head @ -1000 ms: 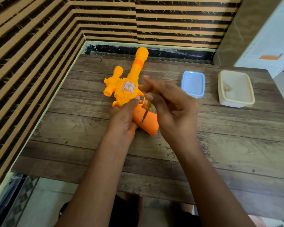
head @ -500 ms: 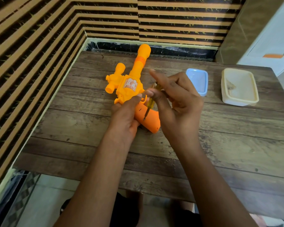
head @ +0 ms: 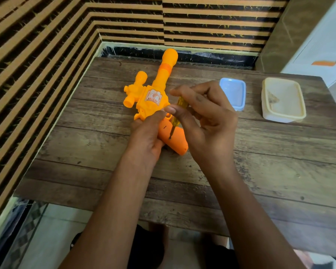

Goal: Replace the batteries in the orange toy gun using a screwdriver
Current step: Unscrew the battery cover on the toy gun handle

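The orange toy gun (head: 153,98) lies on the wooden table (head: 260,171), barrel pointing away toward the wall, its darker orange grip (head: 177,140) pointing toward me. My left hand (head: 145,136) clasps the gun where the body meets the grip. My right hand (head: 206,121) pinches a small screwdriver (head: 179,107) with a clear yellow handle between thumb and fingers. Its metal tip stands on a screw hole in the side of the grip. Part of the grip is hidden behind my left hand.
A small blue plastic lid (head: 233,93) and a cream plastic tub (head: 282,100) sit at the back right of the table. Striped walls close in on the left and behind. The table's near edge runs just above my lap.
The screwdriver has been turned between my right fingers, with the index finger lowering onto the handle. The tip stays at the same spot on the grip. My left hand keeps its hold.
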The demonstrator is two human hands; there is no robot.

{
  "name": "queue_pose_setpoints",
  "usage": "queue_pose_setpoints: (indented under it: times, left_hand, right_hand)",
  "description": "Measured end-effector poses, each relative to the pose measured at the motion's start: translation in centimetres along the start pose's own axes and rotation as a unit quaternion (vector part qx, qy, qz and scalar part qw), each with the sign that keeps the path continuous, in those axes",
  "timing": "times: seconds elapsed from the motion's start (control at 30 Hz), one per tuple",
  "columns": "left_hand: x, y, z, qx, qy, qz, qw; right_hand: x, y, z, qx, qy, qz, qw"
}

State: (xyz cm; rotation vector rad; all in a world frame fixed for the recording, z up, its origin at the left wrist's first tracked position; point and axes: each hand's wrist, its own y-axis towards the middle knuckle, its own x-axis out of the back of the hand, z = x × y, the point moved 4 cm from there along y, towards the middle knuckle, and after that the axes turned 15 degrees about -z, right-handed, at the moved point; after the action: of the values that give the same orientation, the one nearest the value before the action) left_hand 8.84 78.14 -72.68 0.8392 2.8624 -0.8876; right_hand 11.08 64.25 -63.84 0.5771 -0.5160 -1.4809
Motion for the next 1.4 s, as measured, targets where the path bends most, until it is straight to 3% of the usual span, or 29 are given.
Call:
queue_pose_setpoints:
  times: [0.17, 0.43, 0.6, 1.23, 1.4]
  left_hand:
    - [0.18, 0.12, 0.24, 0.016, -0.014, -0.014, 1.0]
    - [0.14, 0.42, 0.47, 0.022, -0.025, -0.012, 0.999]
    - [0.02, 0.41, 0.41, 0.021, -0.022, -0.011, 0.999]
    - [0.24, 0.81, 0.54, 0.028, -0.016, -0.023, 0.999]
    - [0.0, 0.41, 0.25, 0.01, -0.011, 0.012, 1.0]
  right_hand:
    - [0.26, -0.12, -0.36, 0.0, -0.001, -0.003, 1.0]
    - [0.21, -0.07, -0.92, -0.036, 0.017, 0.057, 0.998]
    - [0.28, 0.06, -0.72, -0.002, -0.006, 0.016, 1.0]
    - [0.36, 0.22, -0.55, -0.018, 0.028, 0.027, 0.999]
    - [0.22, 0.01, -0.06, 0.002, 0.017, 0.027, 0.999]
